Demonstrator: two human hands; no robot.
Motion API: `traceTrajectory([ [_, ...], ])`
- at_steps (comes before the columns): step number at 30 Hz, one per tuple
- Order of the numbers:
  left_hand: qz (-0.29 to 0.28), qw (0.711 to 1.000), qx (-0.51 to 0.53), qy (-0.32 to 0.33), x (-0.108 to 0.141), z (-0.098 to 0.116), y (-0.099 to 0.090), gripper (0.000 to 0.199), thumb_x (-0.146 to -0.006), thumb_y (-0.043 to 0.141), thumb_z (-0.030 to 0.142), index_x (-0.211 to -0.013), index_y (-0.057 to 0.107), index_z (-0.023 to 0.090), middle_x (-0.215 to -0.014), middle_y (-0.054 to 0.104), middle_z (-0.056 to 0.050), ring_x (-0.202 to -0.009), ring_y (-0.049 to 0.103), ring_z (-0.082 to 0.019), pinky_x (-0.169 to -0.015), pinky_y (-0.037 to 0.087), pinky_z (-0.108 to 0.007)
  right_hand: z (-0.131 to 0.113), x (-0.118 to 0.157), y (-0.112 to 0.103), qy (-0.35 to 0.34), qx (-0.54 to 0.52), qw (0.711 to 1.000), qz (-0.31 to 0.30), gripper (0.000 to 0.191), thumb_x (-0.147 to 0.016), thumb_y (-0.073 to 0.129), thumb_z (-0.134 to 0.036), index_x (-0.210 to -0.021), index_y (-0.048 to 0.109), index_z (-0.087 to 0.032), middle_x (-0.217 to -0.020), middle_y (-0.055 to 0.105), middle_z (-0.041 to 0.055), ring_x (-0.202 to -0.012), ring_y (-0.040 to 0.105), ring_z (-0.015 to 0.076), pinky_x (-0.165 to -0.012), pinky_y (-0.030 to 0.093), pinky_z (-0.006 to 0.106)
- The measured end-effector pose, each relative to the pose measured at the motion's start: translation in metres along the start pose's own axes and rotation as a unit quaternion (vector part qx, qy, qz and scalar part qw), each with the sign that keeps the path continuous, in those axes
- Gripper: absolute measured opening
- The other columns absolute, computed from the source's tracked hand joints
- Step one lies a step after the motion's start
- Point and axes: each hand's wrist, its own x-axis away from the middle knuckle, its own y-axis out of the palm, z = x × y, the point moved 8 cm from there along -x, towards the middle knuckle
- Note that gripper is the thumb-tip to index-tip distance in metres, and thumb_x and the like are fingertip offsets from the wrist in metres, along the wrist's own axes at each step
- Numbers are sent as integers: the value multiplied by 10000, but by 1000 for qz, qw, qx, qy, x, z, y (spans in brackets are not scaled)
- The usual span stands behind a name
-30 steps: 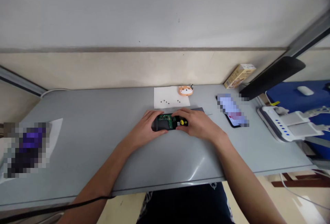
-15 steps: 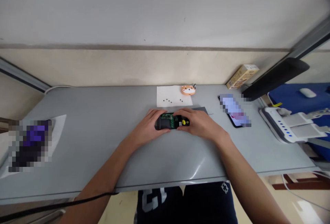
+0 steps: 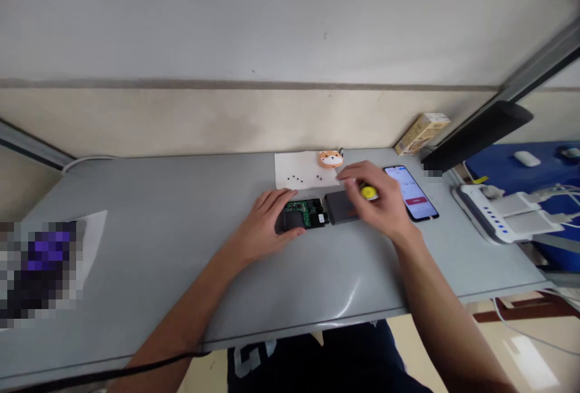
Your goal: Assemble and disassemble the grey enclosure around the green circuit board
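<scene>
My left hand point(image 3: 265, 221) is curled around the left end of an opened black electronic device point(image 3: 290, 221), which lies on the table. A green circuit board point(image 3: 299, 207) shows inside it, with dark parts and a small white piece towards the right end. To the right of the device lies a flat dark grey box point(image 3: 339, 207). Over that box my right hand point(image 3: 378, 197) is bent, with a yellow round-ended piece point(image 3: 369, 192) between thumb and fingers. The rest of that piece is hidden by the hand.
Several tiny dark screws point(image 3: 295, 178) lie on a white paper sheet point(image 3: 283, 166), with an orange animal-face case point(image 3: 330, 159) at its corner. A phone point(image 3: 414, 194), a small carton point(image 3: 421, 133) and a white power strip point(image 3: 487, 215) are to the right. A pixelated item point(image 3: 45, 266) lies left.
My right hand has left the device and moved right over the grey box, carrying the yellow round-ended piece. My left hand stays on the device. The camera view has shifted slightly.
</scene>
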Motion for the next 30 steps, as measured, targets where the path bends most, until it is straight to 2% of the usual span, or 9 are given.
traceTrajectory([
  [2,-17,999,-18,24,-7,7,1,681,-958,648,509,-1550,390,295,-1554,488,-87,-1448,429,-317,-1224,362,-526,8,4,-32,30,-22,983,178,399,-1053,383,-495,-971,689,-253,-968,708,87,-920,697,240,-812,572,418],
  [3,-28,999,-22,39,-12,11,3,688,-951,652,518,-1549,398,291,-1551,494,-89,-1447,432,-323,-1222,362,-531,15,8,-42,58,-30,968,242,476,-1058,323,-538,-930,678,-247,-882,681,81,-817,682,226,-737,564,398],
  [5,-43,997,-21,63,-20,18,9,708,-929,674,538,-1539,423,278,-1535,513,-98,-1440,441,-333,-1216,370,-534,35,14,-46,129,-44,946,295,581,-1055,249,-595,-870,665,-234,-731,605,51,-616,600,183,-585,503,341],
  [8,-33,996,-18,78,-28,23,16,704,-908,698,543,-1510,459,268,-1490,550,-105,-1404,479,-332,-1197,398,-528,62,14,-27,206,-61,943,256,573,-1032,334,-640,-868,676,-210,-642,562,11,-528,542,148,-515,436,286],
  [12,-17,998,-19,65,-24,21,20,681,-931,673,514,-1517,434,263,-1484,553,-105,-1389,496,-319,-1187,419,-511,75,10,-6,220,-54,956,189,545,-1012,421,-644,-878,703,-197,-638,597,3,-578,585,147,-556,453,268],
  [16,-13,998,-12,54,-18,17,19,663,-944,659,487,-1521,420,265,-1500,542,-100,-1398,491,-310,-1193,420,-492,79,9,4,230,-37,963,137,519,-988,471,-657,-910,716,-206,-666,630,5,-609,617,158,-555,467,262],
  [20,17,999,-4,46,-18,14,13,583,-961,638,425,-1490,455,259,-1452,574,-103,-1358,524,-303,-1164,440,-494,83,10,7,242,-33,961,130,542,-973,473,-687,-882,713,-209,-676,642,9,-598,629,153,-551,472,254],
  [26,113,993,17,30,-19,8,-5,297,-1015,556,298,-1305,599,246,-1272,662,-77,-1196,611,-244,-1065,485,-454,79,8,4,224,-53,963,139,531,-981,480,-667,-882,718,-203,-654,624,6,-595,620,147,-562,484,254],
  [30,155,987,44,9,-21,1,-11,279,-1003,603,297,-1276,637,253,-1238,674,-63,-1162,623,-226,-1045,505,-431,70,11,4,227,-125,954,152,532,-990,475,-652,-864,709,-190,-618,589,1,-542,584,133,-481,467,234],
])
